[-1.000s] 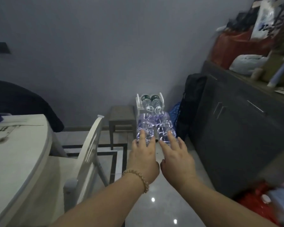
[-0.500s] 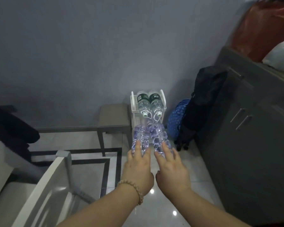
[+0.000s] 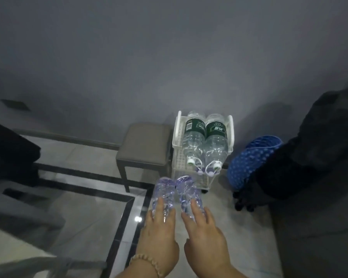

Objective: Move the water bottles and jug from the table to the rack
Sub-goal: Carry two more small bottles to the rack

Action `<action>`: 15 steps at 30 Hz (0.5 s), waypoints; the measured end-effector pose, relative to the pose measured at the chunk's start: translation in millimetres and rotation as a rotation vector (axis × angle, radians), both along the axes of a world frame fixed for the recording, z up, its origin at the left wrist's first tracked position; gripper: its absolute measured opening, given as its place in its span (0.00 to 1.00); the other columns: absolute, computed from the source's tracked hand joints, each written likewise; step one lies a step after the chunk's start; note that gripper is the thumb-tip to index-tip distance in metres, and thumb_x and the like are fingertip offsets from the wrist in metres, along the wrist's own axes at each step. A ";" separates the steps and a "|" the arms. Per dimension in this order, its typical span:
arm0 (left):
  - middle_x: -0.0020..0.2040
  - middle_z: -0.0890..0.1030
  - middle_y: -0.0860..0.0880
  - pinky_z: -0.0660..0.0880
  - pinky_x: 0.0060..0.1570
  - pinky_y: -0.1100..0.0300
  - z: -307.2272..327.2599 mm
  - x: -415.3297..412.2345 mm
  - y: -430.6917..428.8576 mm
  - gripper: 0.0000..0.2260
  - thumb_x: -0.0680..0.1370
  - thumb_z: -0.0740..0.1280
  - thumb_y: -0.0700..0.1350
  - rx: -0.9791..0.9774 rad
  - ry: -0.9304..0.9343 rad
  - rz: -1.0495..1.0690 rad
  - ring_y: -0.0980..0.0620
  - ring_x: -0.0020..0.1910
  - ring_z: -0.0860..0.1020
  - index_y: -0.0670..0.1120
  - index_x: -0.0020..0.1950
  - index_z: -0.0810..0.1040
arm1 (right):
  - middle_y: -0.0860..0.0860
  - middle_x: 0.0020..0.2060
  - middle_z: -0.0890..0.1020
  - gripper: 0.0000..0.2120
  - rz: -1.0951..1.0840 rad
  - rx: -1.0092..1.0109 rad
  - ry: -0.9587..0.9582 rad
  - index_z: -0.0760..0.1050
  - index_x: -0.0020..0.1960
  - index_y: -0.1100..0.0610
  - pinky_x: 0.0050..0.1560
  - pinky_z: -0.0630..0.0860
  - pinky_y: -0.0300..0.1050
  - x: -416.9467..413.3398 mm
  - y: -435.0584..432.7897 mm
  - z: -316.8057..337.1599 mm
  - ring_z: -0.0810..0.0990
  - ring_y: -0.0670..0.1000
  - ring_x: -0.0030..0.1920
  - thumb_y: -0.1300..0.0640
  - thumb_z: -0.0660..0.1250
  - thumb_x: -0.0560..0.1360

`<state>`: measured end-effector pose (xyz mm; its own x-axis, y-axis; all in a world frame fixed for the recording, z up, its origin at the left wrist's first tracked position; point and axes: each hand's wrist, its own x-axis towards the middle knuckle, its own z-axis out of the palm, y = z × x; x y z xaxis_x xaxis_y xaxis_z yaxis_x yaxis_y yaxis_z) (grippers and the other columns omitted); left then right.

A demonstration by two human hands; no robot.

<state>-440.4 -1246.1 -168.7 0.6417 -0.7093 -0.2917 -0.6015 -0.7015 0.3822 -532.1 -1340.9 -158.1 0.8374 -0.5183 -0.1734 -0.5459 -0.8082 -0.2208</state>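
Note:
My left hand (image 3: 158, 235) grips a clear ribbed water bottle (image 3: 163, 189), held lying flat and pointing at the rack. My right hand (image 3: 206, 237) holds a second clear ribbed bottle (image 3: 186, 187) beside it the same way. Both bottles' caps reach the front of the white plastic rack (image 3: 176, 137), which stands on the floor against the grey wall. Two green-labelled water bottles (image 3: 204, 141) lie side by side on the rack's top tier, caps towards me. No jug is in view.
A grey stool (image 3: 144, 145) stands just left of the rack. A blue dotted bag (image 3: 251, 157) and a black bag (image 3: 301, 157) sit to its right. Dark cloth (image 3: 8, 149) hangs at the left, above a blurred chair.
I have stepped closer and tilted my view down. Both hands have carried the ribbed bottles forward and lower, up to the rack's front. The cabinet and table have left the view.

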 end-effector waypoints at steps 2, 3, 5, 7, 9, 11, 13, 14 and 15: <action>0.75 0.33 0.53 0.63 0.69 0.51 -18.9 8.3 -20.8 0.40 0.72 0.65 0.44 0.011 0.009 0.006 0.45 0.73 0.49 0.55 0.75 0.42 | 0.53 0.62 0.78 0.36 0.022 -0.069 0.015 0.82 0.53 0.50 0.26 0.79 0.44 8.0 -22.0 -21.9 0.80 0.60 0.55 0.55 0.80 0.43; 0.75 0.32 0.53 0.64 0.67 0.51 -42.1 17.7 -41.1 0.39 0.72 0.65 0.44 0.019 0.016 0.011 0.45 0.73 0.49 0.55 0.75 0.43 | 0.53 0.61 0.79 0.36 0.020 -0.087 0.000 0.82 0.52 0.51 0.26 0.79 0.44 18.6 -42.1 -49.2 0.81 0.61 0.54 0.56 0.81 0.43; 0.74 0.32 0.52 0.64 0.67 0.52 -77.3 30.6 -65.4 0.39 0.73 0.66 0.45 0.022 0.026 0.001 0.46 0.72 0.49 0.55 0.75 0.44 | 0.54 0.60 0.79 0.36 -0.015 -0.097 -0.030 0.82 0.52 0.52 0.26 0.79 0.46 33.3 -63.0 -88.2 0.81 0.62 0.53 0.58 0.81 0.43; 0.74 0.31 0.53 0.63 0.68 0.51 -115.6 45.6 -83.7 0.38 0.73 0.66 0.45 0.028 0.047 -0.028 0.45 0.73 0.48 0.55 0.75 0.46 | 0.54 0.63 0.77 0.35 -0.043 -0.076 -0.019 0.81 0.55 0.52 0.30 0.80 0.47 47.4 -76.9 -125.5 0.79 0.63 0.56 0.61 0.80 0.46; 0.74 0.32 0.53 0.61 0.69 0.51 -166.7 67.8 -100.9 0.37 0.73 0.66 0.46 0.017 0.029 -0.059 0.44 0.73 0.46 0.55 0.75 0.46 | 0.53 0.67 0.73 0.35 -0.082 -0.065 -0.040 0.79 0.59 0.51 0.35 0.81 0.49 66.8 -91.0 -173.9 0.75 0.63 0.61 0.62 0.78 0.53; 0.74 0.32 0.53 0.59 0.70 0.50 -212.2 90.5 -120.1 0.37 0.73 0.65 0.46 -0.017 0.027 -0.100 0.43 0.74 0.46 0.55 0.75 0.46 | 0.55 0.65 0.75 0.36 -0.123 -0.068 -0.100 0.79 0.59 0.52 0.34 0.81 0.50 83.0 -109.0 -217.7 0.77 0.64 0.59 0.64 0.79 0.51; 0.75 0.33 0.54 0.58 0.71 0.48 -255.2 112.9 -140.1 0.37 0.74 0.65 0.46 -0.091 0.041 -0.123 0.44 0.74 0.46 0.56 0.75 0.46 | 0.57 0.63 0.77 0.38 -0.157 -0.065 -0.188 0.80 0.59 0.54 0.33 0.81 0.52 99.4 -126.5 -259.5 0.78 0.65 0.57 0.64 0.80 0.48; 0.75 0.34 0.55 0.59 0.70 0.48 -274.8 121.7 -149.9 0.37 0.74 0.66 0.46 -0.139 0.041 -0.133 0.44 0.74 0.46 0.56 0.75 0.47 | 0.57 0.63 0.76 0.39 -0.171 -0.064 -0.217 0.79 0.60 0.54 0.34 0.81 0.54 107.6 -135.3 -277.9 0.78 0.65 0.57 0.65 0.80 0.49; 0.75 0.36 0.55 0.60 0.70 0.47 -295.9 130.9 -160.9 0.36 0.74 0.66 0.46 -0.184 0.025 -0.151 0.45 0.74 0.47 0.56 0.75 0.49 | 0.58 0.64 0.75 0.38 -0.187 -0.058 -0.242 0.79 0.60 0.55 0.37 0.81 0.55 116.8 -144.8 -297.2 0.77 0.65 0.58 0.65 0.80 0.50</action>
<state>-309.6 -1407.0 -464.6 0.5182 -0.8396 -0.1632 -0.6834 -0.5211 0.5113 -415.4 -1485.7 -455.2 0.7396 -0.6709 0.0537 -0.6241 -0.7135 -0.3185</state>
